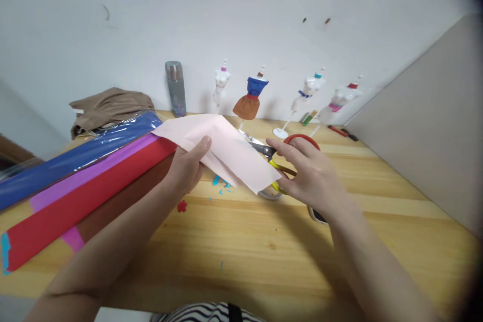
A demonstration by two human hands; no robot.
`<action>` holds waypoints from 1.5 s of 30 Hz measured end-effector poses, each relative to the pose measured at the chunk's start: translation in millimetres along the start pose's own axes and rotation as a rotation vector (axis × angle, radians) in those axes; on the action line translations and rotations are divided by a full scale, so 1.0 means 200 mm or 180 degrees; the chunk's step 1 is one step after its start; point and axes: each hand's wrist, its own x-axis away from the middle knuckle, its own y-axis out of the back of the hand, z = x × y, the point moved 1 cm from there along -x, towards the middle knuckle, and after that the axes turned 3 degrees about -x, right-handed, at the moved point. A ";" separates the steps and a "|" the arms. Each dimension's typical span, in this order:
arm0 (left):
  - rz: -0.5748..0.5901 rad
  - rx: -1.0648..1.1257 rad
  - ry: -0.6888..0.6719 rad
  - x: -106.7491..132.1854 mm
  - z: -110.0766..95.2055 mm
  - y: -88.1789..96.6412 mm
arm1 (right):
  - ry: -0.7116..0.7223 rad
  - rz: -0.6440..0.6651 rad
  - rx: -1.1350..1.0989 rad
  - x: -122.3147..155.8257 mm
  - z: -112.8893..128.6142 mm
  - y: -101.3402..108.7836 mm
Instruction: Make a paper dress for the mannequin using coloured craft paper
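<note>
My left hand (190,163) grips a pale pink sheet of paper (222,146), thumb on top and fingers underneath. The sheet is folded over and held up above the table. In my right hand (309,166) is a pair of scissors (268,151) with red and yellow handles, its blades pointing left at the sheet's right edge. Part of the blades is hidden behind the sheet, so I cannot tell whether they touch it. Under the sheet lie small blue scraps (222,183). A red scrap (182,206) rests near my left wrist.
Several small white mannequins (256,93) stand along the wall, one dressed in blue and brown. Blue, purple, red and brown rolls (90,196) lie at left, with brown cloth (113,105) and a bottle (175,88) behind. A tape roll (270,192) sits beneath the scissors.
</note>
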 end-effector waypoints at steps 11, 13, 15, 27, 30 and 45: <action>-0.0152 0.0045 0.0116 0.07 0.00 -0.04 | -0.0007 -0.0170 0.0087 0.01 0.02 -0.03; -0.0222 0.0043 0.0126 0.07 0.00 -0.04 | 0.0015 -0.0200 0.0085 0.01 0.03 -0.04; -0.0321 0.0042 0.0151 0.08 0.01 -0.05 | 0.0042 -0.0217 0.0077 0.01 0.03 -0.04; -0.0326 0.0022 0.0137 0.07 0.02 -0.04 | 0.0038 -0.0344 0.0106 0.05 0.00 -0.09; -0.0351 0.0022 0.0130 0.07 0.02 -0.04 | 0.0061 -0.0325 0.0131 0.05 -0.01 -0.10; -0.0194 -0.0065 0.0099 0.06 0.05 -0.03 | 0.0007 -0.0389 -0.0151 0.01 0.04 -0.07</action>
